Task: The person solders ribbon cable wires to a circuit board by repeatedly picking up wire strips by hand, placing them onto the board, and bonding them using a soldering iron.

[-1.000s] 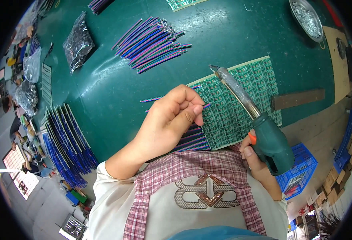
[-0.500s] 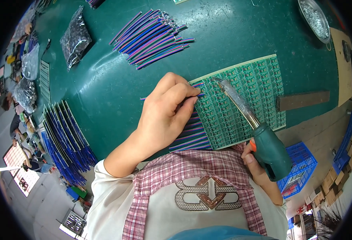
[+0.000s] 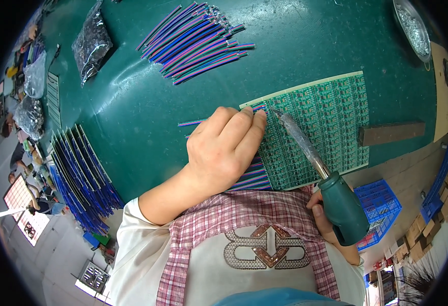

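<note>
My left hand point(image 3: 226, 148) rests on the left edge of a green circuit-board panel point(image 3: 331, 117), fingers pinched on a striped ribbon wire point(image 3: 193, 122) held against the panel's top-left corner. My right hand point(image 3: 326, 219) grips the green handle of a soldering iron point(image 3: 310, 153). The iron's metal tip touches the panel just beside my left fingertips. More striped ribbon wires point(image 3: 249, 178) lie attached along the panel's left edge, partly hidden under my left hand.
A pile of loose striped ribbon wires point(image 3: 193, 38) lies at the back of the green table. A brown bar point(image 3: 392, 133) weighs on the panel's right edge. Dark plastic bags point(image 3: 91, 43) and rows of blue strips point(image 3: 78, 173) sit left. A metal dish point(image 3: 412, 28) stands back right.
My left hand has slid down onto the panel's left edge with the wire. The soldering iron's tip has swung in toward my left fingertips.
</note>
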`<state>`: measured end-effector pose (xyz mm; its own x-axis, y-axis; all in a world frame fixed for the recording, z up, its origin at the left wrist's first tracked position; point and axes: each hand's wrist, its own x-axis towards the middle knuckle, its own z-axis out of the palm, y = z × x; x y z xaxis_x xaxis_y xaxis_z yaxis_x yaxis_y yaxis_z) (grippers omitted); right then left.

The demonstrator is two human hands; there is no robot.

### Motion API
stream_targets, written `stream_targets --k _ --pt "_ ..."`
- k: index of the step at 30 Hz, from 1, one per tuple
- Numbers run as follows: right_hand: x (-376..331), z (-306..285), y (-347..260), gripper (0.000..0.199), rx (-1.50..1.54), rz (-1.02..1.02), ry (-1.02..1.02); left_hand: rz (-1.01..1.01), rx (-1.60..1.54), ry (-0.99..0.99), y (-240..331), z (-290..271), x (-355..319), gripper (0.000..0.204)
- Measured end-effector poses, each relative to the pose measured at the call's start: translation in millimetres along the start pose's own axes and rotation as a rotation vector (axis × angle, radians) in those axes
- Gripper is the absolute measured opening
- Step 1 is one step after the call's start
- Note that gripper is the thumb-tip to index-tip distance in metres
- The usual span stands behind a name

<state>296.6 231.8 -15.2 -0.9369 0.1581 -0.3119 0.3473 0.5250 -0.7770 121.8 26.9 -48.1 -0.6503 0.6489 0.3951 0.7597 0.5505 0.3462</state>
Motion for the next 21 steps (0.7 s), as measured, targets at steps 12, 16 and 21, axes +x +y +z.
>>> stream_targets --k 12,16,21 --pt "2.6 -8.4 -7.2 0.019 -0.052 0.217 -0.130 -0.002 0.013 0.008 0.8 1.4 -0.8 0.030" --pt "-3.0 -5.0 5.1 0.036 -0.006 0.164 -0.189 -0.007 0.022 0.013 1.6 1.3 -0.5 0.031" --pt "3.6 -4.4 -1.9 0.020 -0.026 0.136 -0.120 -0.015 0.025 0.006 2.1 1.8 0.0 0.030"
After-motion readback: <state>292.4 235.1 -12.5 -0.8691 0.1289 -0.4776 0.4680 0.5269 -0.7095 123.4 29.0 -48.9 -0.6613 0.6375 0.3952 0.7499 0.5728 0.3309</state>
